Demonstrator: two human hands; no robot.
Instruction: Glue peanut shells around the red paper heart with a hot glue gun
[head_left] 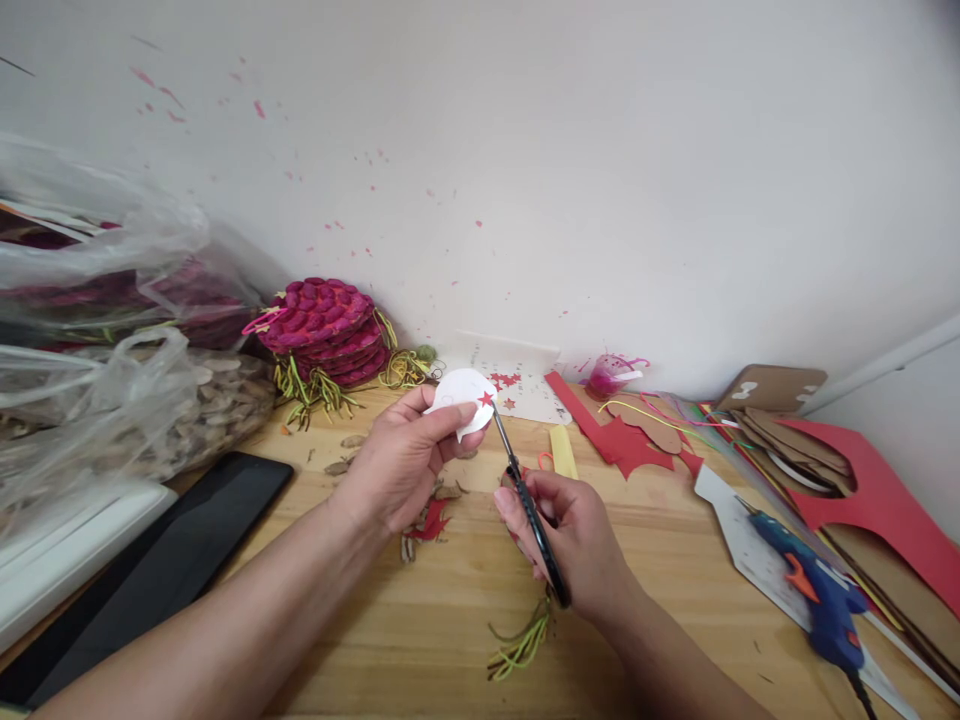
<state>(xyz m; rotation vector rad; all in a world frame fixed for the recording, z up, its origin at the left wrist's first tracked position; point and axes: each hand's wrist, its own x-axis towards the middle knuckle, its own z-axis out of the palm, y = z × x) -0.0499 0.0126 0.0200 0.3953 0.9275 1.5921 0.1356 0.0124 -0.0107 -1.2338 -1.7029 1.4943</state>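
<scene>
My left hand (405,445) pinches a rounded piece of white paper (459,388) between thumb and fingers. A small red star (486,398) shows at the paper's right side, by the tip of the scissors. My right hand (574,535) is closed around a pair of black-handled scissors (532,510), blades pointing up and left to the paper's edge. Whether the star is loose or attached cannot be made out. Below my hands lie red paper scraps (431,522) and bits of seed pod. A tuft of green yarn (521,645) shows under my right hand.
Stacked magenta discs with yarn tassels (326,330) stand back left, near plastic bags (150,400). A black tablet-like slab (150,580) lies left. Small red stars lie on a white sheet (551,402) behind my hands. Right are red paper (626,440), cardboard and a blue glue gun (810,580).
</scene>
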